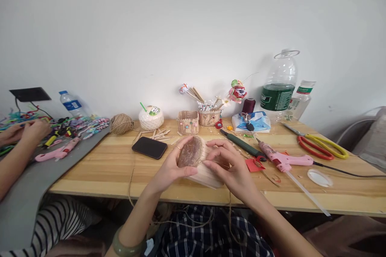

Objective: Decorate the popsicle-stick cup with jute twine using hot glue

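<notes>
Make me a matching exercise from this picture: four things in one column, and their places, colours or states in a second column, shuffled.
Things
1. Stick-sided craft piece
2. Ball of twine
3. Scissors
4. Black phone

Places, colours, states
A. One red handle, one yellow
B. Lying flat on the wooden table, nearest the left forearm side of the small loose sticks
C. Held in the left hand, with the fingers of the right hand at it
D. Just left of the white coconut

Right pairs: 1-C, 2-D, 3-A, 4-B
</notes>
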`<state>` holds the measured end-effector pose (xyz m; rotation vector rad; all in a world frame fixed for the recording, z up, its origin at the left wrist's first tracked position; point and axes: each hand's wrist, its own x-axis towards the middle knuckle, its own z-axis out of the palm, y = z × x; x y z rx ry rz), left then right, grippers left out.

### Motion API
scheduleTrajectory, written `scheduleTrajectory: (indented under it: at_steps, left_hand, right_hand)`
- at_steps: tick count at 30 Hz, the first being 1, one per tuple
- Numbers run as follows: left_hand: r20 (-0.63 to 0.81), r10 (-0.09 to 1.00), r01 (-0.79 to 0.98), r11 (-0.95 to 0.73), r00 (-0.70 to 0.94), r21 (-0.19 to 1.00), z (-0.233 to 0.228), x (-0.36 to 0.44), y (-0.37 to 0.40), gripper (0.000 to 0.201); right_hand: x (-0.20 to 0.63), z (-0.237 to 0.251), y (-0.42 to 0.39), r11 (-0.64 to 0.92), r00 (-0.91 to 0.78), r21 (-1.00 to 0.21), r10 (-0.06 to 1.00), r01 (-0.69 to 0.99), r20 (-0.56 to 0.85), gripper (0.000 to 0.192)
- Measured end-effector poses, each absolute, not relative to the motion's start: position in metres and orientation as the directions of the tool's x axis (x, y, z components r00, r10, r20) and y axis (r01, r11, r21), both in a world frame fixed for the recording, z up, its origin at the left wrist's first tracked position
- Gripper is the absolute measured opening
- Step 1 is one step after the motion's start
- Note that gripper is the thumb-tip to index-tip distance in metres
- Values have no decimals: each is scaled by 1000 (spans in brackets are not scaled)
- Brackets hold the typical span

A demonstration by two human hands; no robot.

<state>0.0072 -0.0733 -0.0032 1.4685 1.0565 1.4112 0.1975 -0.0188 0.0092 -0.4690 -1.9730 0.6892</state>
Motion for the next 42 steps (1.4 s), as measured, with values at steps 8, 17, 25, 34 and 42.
scheduleTrajectory:
  at_steps: [8,17,25,34,42]
  left_hand:
    - [327,942,12,-329,69,944,-4,5,-71,71]
    - [296,955,157,-296,28,942,4,3,-70,71]
    - [210,978,185,-209,17,960,16,11,-71,70]
    - [197,980,193,-189,-21,963,21,14,-69,59]
    - [243,968,202,-227,-58,953,21,15,-66,52]
  right_hand:
    - [191,12,-18,751,-403,-657,621,61,672,13]
    - [191,10,-20,812,-360,-559,578,167,733,13]
    - [187,9,-21,833,-348,-506,554,224,757,13]
    - [185,7,-22,835,-341,-508,551,212,762,13]
    - [186,3,-16,695,-305,-717,694,50,652,14]
